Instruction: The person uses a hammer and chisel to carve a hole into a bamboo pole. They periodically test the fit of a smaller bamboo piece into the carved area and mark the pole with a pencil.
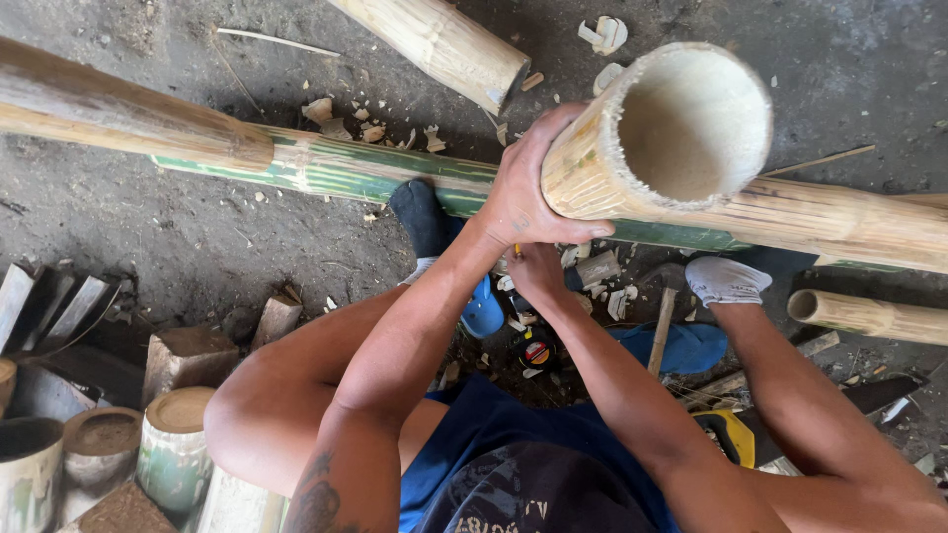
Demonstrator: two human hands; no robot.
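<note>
A thick hollow bamboo section point(681, 133) stands upright in front of me, its open end facing up. My left hand point(523, 192) is wrapped around its upper left side and grips it. My right hand point(538, 271) sits lower against the bamboo, partly hidden under the left hand, and pinches what looks like a thin pencil with an orange end. My feet in socks rest near a long green and tan bamboo pole point(326, 168) lying across the ground.
Another bamboo length point(444, 44) lies at the top and a thin one point(869, 316) at the right. Cut bamboo cups point(173, 444) stand at the lower left. A tape measure point(536, 352), a hand saw with a yellow handle point(731, 434) and wood chips lie on the dirt floor.
</note>
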